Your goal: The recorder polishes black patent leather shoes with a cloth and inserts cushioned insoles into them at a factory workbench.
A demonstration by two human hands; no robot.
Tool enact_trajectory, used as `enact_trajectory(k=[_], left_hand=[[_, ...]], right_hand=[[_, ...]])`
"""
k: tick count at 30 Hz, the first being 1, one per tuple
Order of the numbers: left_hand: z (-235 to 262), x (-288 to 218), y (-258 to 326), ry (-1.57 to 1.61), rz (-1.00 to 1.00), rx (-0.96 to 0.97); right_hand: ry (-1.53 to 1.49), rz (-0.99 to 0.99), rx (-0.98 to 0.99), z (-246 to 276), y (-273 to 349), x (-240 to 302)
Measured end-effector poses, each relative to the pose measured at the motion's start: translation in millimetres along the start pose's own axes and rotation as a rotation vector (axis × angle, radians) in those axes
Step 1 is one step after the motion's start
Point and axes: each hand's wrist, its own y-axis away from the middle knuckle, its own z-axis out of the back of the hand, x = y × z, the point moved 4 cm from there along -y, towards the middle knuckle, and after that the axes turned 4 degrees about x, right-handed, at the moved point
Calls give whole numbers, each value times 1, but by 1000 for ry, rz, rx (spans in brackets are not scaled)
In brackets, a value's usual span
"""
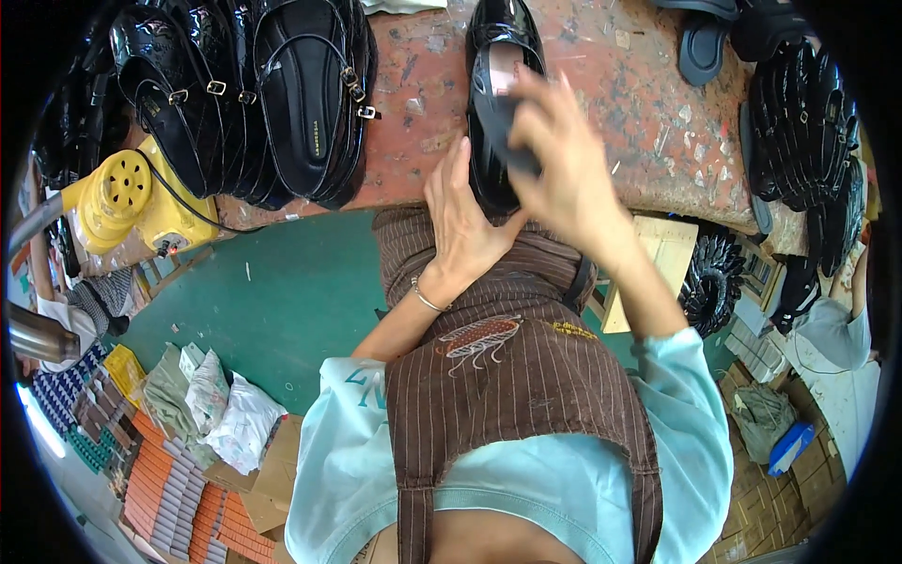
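Observation:
A glossy black shoe lies on the worn reddish bench, toe pointing away from me, heel near the front edge. Inside it a pale patch shows toward the toe. My left hand cups the heel end, straight fingers along the left side and thumb behind the heel. Over the shoe's opening, my right hand grips a dark insole, blurred by motion. How far the insole sits inside the shoe I cannot tell.
Several black buckled shoes stand packed at the left, beside a yellow machine. More black shoes and dark insoles lie at the right. Below the bench are a wooden stool, white sacks and other people's arms at both sides.

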Motion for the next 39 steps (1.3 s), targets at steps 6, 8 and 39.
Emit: enact_trajectory(k=[6,8,39], left_hand=[[-19,17,-2,-65,-53,-65],[-22,15,-2,-81,-31,-44],[-28,13,-7,-206,30,-66]], right_hand=[[367,-66,-28,-45,-5,-17],[348,-297,267,-47,-49,-40],[403,-86,127,-63,-49,-61]])
